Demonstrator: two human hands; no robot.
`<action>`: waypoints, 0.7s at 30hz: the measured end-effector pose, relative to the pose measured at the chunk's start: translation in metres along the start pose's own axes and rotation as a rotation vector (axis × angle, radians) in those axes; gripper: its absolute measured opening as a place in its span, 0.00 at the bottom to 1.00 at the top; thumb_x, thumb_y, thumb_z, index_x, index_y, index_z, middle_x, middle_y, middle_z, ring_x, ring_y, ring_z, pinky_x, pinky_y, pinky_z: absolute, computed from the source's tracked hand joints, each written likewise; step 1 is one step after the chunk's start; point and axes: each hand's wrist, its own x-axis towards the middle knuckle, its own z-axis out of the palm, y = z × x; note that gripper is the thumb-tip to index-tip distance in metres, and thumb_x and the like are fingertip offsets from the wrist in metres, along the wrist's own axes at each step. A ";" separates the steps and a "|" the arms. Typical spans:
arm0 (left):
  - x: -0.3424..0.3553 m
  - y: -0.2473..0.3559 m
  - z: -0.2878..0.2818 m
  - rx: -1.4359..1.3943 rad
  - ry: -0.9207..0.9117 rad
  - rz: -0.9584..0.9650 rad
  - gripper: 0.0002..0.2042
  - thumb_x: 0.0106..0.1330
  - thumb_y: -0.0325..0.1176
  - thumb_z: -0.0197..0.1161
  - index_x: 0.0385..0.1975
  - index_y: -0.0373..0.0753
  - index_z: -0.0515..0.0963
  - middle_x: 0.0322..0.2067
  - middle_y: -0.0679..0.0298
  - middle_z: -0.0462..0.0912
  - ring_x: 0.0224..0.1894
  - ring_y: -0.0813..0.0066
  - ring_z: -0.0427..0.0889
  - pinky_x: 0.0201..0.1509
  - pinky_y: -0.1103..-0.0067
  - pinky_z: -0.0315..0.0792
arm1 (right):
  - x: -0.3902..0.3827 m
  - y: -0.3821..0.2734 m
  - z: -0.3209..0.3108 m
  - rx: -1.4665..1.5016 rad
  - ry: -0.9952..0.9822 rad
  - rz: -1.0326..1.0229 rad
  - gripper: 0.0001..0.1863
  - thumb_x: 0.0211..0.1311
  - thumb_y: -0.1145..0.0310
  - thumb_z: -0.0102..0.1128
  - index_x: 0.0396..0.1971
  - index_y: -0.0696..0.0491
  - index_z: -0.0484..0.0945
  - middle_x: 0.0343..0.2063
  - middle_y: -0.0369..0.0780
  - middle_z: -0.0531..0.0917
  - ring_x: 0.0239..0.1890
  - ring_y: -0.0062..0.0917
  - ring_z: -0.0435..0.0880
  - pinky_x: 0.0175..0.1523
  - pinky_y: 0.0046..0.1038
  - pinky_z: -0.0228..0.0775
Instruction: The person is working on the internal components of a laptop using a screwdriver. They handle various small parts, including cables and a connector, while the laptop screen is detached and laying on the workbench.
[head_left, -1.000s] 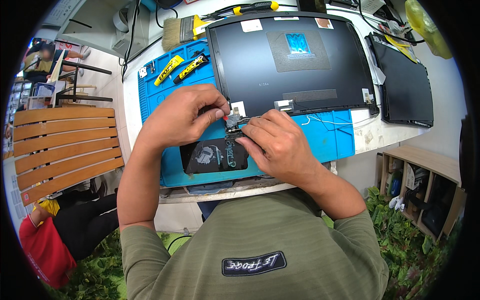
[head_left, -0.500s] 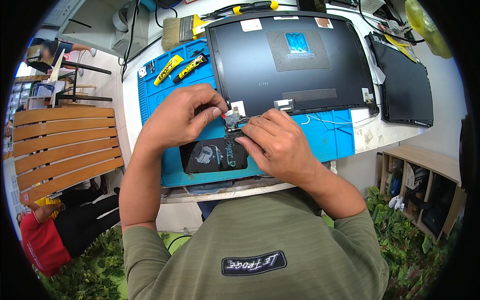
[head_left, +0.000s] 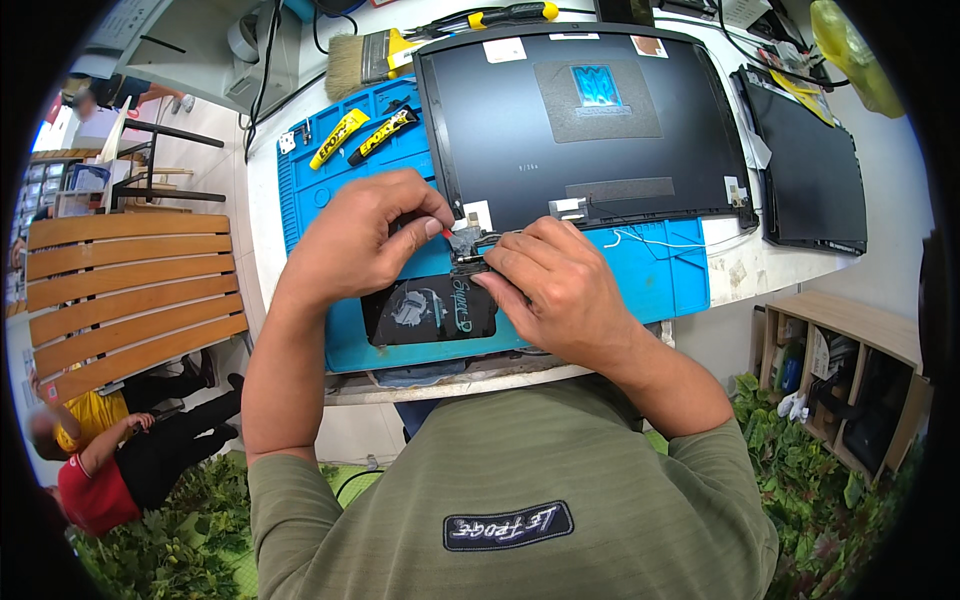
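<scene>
A dark laptop lid cover (head_left: pixel 520 130) lies inside-up on a blue work mat (head_left: pixel 640 270). At its near left corner is a metal hinge (head_left: pixel 466 262) with grey paste beside it. My left hand (head_left: pixel 375 235) pinches a small tool with a red tip (head_left: pixel 447 234), mostly hidden by the fingers, against this corner. The fingers of my right hand (head_left: pixel 560 290) close on the hinge from the right. Just in front of the hinge, a black glossy plate (head_left: pixel 430 312) carries a smear of grey paste.
A yellow tube (head_left: pixel 339 138) and a black tube (head_left: pixel 382 136) lie on the mat, with a wide brush (head_left: pixel 362 64) behind. Thin loose wires (head_left: pixel 650 240) trail off the lid. Dark panels (head_left: pixel 812 165) stand at the right. People (head_left: pixel 110 470) are at the lower left.
My hands stay at the hinge corner with hardly any movement. At the lower left, the person in red has shifted and one in yellow shows more.
</scene>
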 end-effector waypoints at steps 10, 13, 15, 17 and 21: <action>0.001 -0.002 0.004 0.105 -0.028 0.021 0.04 0.77 0.22 0.73 0.46 0.35 0.91 0.43 0.56 0.92 0.46 0.56 0.91 0.52 0.65 0.83 | 0.000 0.000 0.000 -0.002 0.004 0.005 0.10 0.71 0.69 0.84 0.42 0.58 0.93 0.41 0.42 0.94 0.47 0.36 0.89 0.54 0.40 0.80; 0.003 -0.002 0.004 0.109 -0.010 0.058 0.04 0.77 0.22 0.72 0.46 0.35 0.91 0.43 0.56 0.91 0.46 0.57 0.91 0.52 0.66 0.83 | -0.001 0.000 -0.002 -0.020 -0.020 0.013 0.13 0.65 0.72 0.88 0.45 0.58 0.95 0.43 0.43 0.96 0.46 0.36 0.92 0.51 0.40 0.85; 0.003 -0.002 0.005 0.094 0.001 0.049 0.04 0.78 0.22 0.72 0.46 0.35 0.90 0.43 0.57 0.91 0.46 0.58 0.91 0.52 0.66 0.82 | 0.000 0.000 0.000 -0.012 -0.004 0.004 0.10 0.69 0.70 0.86 0.43 0.58 0.94 0.42 0.42 0.95 0.47 0.36 0.90 0.53 0.40 0.82; 0.003 -0.002 0.006 0.081 0.006 0.034 0.04 0.78 0.22 0.72 0.47 0.35 0.90 0.43 0.57 0.91 0.45 0.58 0.90 0.52 0.67 0.82 | 0.000 0.000 0.001 -0.005 0.002 0.003 0.10 0.71 0.69 0.84 0.42 0.58 0.93 0.41 0.42 0.94 0.47 0.36 0.89 0.53 0.40 0.80; 0.004 -0.003 0.007 0.054 0.032 0.047 0.04 0.78 0.22 0.73 0.47 0.34 0.90 0.43 0.58 0.91 0.44 0.60 0.89 0.52 0.68 0.82 | 0.000 -0.001 -0.001 -0.019 -0.007 0.004 0.11 0.67 0.71 0.87 0.44 0.58 0.94 0.43 0.43 0.96 0.46 0.36 0.91 0.52 0.40 0.83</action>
